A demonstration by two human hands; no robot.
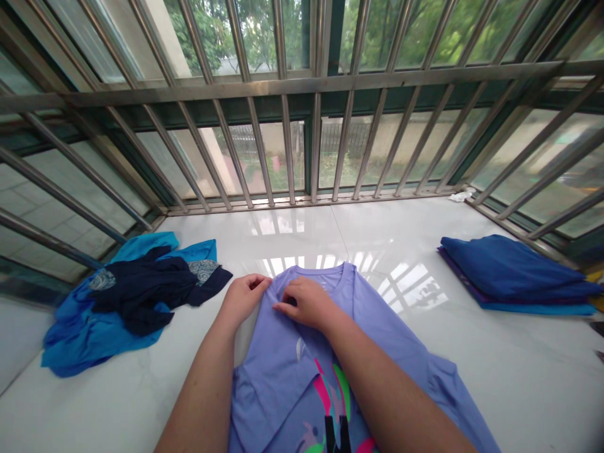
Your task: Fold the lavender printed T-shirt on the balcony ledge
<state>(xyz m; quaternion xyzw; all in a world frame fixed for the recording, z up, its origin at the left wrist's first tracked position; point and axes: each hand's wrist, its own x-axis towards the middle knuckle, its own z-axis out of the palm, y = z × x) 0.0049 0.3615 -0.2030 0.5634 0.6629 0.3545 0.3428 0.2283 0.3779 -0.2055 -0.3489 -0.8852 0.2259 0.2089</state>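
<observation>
A lavender long-sleeved shirt [278,384] with a pink and green print lies spread in front of me, its collar toward the window. Its left side is folded inward, with that sleeve lying over the front. My left hand [246,298] pinches the folded edge near the left shoulder between thumb and fingers. Just right of it, my right hand [309,303] rests on or just over the cloth below the collar. Its fingers are half curled and the thumb stands apart, with no cloth visible between them. My right forearm hides part of the print.
A loose heap of blue garments [101,336] with a dark navy garment [141,286] on top lies left. At right is a folded stack of blue and purple clothes [514,270]. Metal window bars [314,148] border the glossy white surface [377,384]. A crumpled white scrap [461,196] lies in the far right corner.
</observation>
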